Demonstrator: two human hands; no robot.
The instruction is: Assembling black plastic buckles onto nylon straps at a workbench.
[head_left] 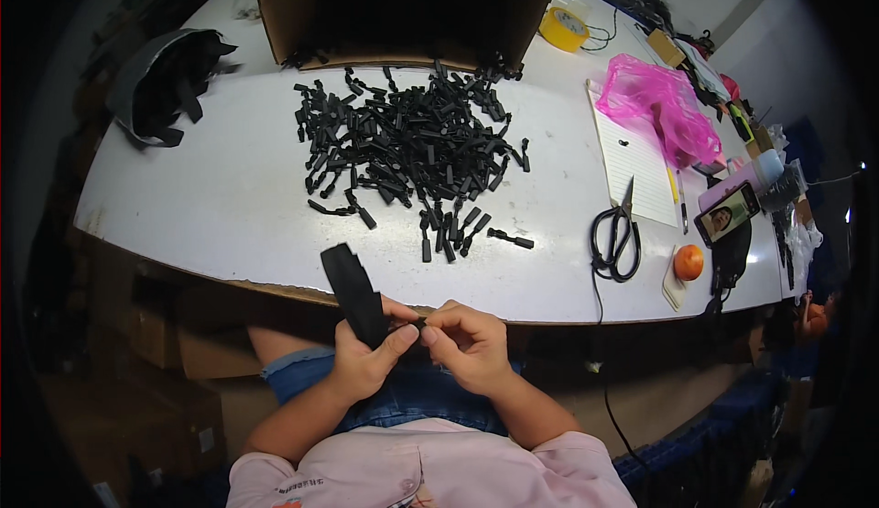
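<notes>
My left hand (365,359) is closed round a flat black strip bundle (352,290), which looks like layered fabric or webbing and sticks up past the table's front edge. The fingertips of my right hand (470,347) pinch a small black piece (418,323) right beside my left thumb and index finger. Its exact kind is mostly hidden by the fingers. Beyond my hands, a heap of small black tabs with narrow necks (412,137), resembling zipper pulls, lies on the white table (211,196). Several lie loose at the heap's near side.
An open cardboard box (265,13) stands behind the heap. A bag with black strips (151,87) lies far left. On the right are black scissors (616,242), a lined notepad (641,174), a pink plastic bag (655,105), yellow tape (563,30), a phone (728,215) and an orange fruit (688,262).
</notes>
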